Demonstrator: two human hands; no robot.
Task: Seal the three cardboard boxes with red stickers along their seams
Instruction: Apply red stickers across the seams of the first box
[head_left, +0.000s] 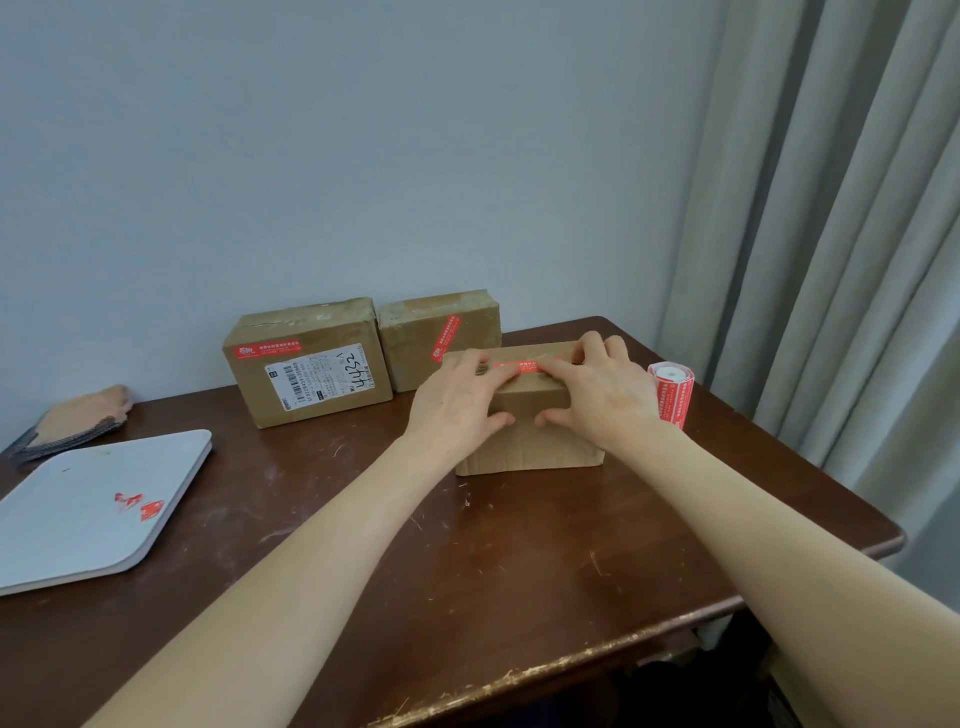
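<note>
A small cardboard box (530, 441) stands near the middle of the brown table. A red sticker (514, 367) lies along its top seam. My left hand (460, 402) rests over the box's top left, fingers pressing the sticker, thumb on the front face. Across from it, my right hand (597, 389) covers the top right, fingers flat on the sticker, thumb on the front. Behind stand two more boxes: the left box (306, 364) bears a red sticker and a shipping label; the middle box (441, 338) carries a slanted red sticker (445, 339). A roll of red stickers (672, 392) stands right of my right hand.
A white flat board (78, 514) with red sticker scraps (140, 506) lies at the table's left. A folded cloth (78, 421) sits behind it by the wall. Grey curtains (841, 234) hang on the right. The table's front edge (519, 680) is worn and scratched.
</note>
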